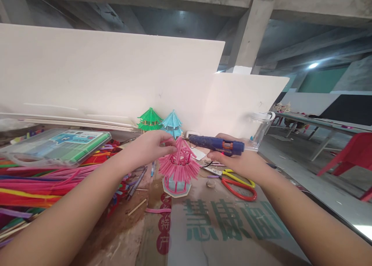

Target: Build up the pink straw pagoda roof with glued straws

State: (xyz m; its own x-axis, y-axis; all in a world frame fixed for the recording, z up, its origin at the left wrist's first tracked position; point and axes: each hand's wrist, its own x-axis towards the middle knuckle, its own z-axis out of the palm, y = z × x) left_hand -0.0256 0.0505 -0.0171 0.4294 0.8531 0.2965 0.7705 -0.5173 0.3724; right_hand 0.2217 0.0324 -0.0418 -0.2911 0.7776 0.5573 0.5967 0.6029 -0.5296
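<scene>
A small pink pagoda model (178, 169), with two tiers of roof strips that look like pipe cleaners, stands upright on a pale many-sided base (176, 192). My left hand (161, 145) is closed at the upper left of its top roof; a pink strip may be between the fingertips, which are partly hidden. In my right hand (232, 157) is a dark blue hot glue gun (216, 144), its nozzle pointing left at the pagoda's top. Behind the pink one are a green pagoda model (150, 118) and a light blue pagoda model (172, 122).
Scissors with red and yellow handles (240, 186) lie right of the pagoda. Loose pipe cleaners (52, 184) and a clear plastic case (58, 146) fill the left side. A clear plastic jug (259, 130) stands at the right edge, and a white board (110, 72) rises behind.
</scene>
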